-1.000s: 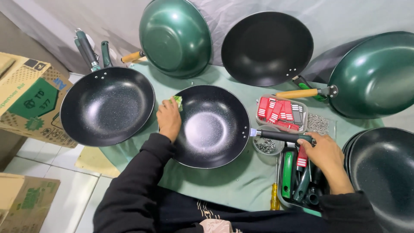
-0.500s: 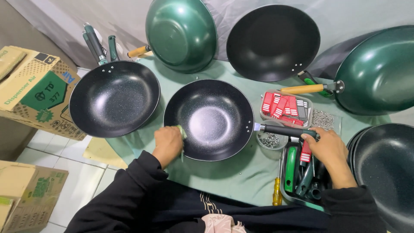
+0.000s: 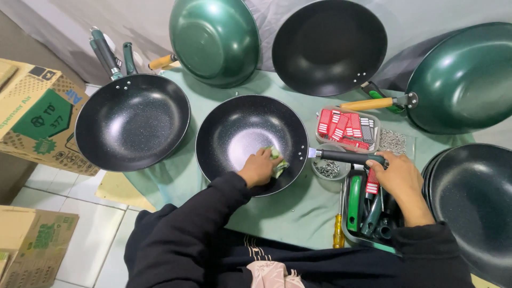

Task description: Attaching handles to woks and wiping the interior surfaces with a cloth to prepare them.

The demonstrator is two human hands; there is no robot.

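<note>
Since half a second back the left hand (image 3: 260,167) has slid its small green cloth (image 3: 277,161) from the near rim into the bowl of the black speckled pan (image 3: 240,133), which sits mid-table on the green table cover (image 3: 288,210), fingers pinched on the cloth. Right hand (image 3: 401,178) is clamped around the pan's dark handle (image 3: 346,157). Risk-wise, pressing hard near the edge could tip the pan or swing the handle into the little dish of screws (image 3: 328,169) just beside it, scattering them.
</note>
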